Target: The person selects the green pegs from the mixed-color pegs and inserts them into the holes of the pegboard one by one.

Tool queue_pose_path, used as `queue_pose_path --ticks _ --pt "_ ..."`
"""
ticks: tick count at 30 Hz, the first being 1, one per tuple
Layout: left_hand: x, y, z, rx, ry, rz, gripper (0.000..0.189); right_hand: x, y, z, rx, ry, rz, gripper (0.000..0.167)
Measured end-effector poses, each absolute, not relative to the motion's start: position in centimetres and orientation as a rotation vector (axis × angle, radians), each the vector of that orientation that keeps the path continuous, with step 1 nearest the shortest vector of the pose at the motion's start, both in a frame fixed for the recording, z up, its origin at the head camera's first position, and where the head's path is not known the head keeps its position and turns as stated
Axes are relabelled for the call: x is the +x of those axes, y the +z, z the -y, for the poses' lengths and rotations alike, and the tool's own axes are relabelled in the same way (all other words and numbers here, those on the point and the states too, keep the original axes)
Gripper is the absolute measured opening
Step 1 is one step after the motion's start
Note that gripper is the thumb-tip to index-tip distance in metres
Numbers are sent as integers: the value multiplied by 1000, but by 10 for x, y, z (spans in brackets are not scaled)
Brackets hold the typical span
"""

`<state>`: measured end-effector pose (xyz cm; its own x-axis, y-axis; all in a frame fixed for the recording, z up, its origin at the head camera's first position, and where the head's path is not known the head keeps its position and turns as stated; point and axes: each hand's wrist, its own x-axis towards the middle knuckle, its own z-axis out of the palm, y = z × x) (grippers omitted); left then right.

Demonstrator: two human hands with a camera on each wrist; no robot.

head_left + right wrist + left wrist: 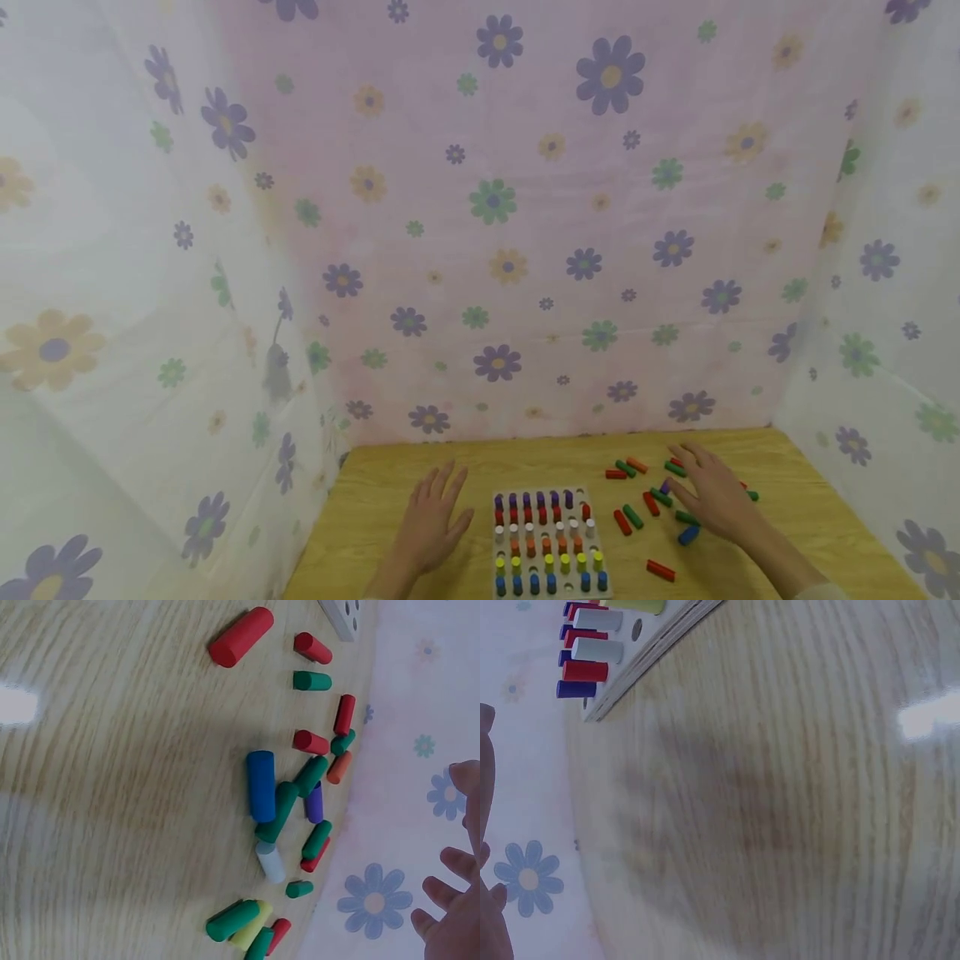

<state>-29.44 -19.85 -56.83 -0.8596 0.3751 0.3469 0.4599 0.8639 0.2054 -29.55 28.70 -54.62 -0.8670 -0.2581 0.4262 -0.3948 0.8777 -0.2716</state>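
A pegboard (542, 537) stands on the table with rows of purple, red, white, orange, yellow and blue pegs upright in it; some holes are bare. To its left my left hand (430, 523) hovers with fingers spread, holding nothing. My right hand (717, 493) is stretched over the loose pegs on the right, its fingers extended and gripping none of them. Beneath it lie a blue peg (261, 786), a white peg (271, 862), a purple peg (314, 803) and several green and red ones. Closer to the front edge is a single red peg (661, 570).
The wood-grain table (420, 467) is enclosed by flowered cloth, with a back curtain (540, 317) and side curtains at left and right. A yellow peg (253, 925) lies among green ones. An orange peg (637, 465) rests near the back edge.
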Motion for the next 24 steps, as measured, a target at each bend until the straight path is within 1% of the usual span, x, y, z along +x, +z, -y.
queue_pose_path --ticks 9,15,24 --pt "-289 -590 194 -652 -641 2784 57 -288 -554 -298 454 602 2669 52" --pt "-283 -611 190 -710 -784 2757 56 -284 -565 -308 382 698 2743 54" --pt "-276 -624 184 -594 -952 2893 55 -280 -573 -325 313 820 2755 53"
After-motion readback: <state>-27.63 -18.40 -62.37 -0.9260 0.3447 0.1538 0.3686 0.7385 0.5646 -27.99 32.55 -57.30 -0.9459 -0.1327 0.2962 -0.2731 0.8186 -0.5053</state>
